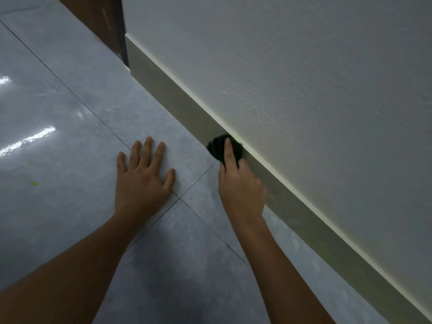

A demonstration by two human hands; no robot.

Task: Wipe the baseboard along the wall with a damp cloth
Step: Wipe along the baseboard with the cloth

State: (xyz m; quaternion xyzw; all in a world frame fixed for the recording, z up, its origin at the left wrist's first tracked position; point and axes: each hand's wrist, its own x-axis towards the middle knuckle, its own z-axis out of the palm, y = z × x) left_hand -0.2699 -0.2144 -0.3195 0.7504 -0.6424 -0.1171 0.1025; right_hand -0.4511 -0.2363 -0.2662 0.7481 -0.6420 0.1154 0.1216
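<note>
A person's right hand presses a bunched dark cloth against the pale baseboard that runs diagonally along the foot of a textured white wall. The fingers are closed around the cloth, with the index finger stretched over the top of it, and the cloth touches both the baseboard's face and its upper edge. The left hand lies flat on the glossy grey tiled floor, fingers spread and holding nothing, just beside the right hand. Both bare forearms reach in from the lower edge. A dark brown door frame stands where the baseboard ends.
</note>
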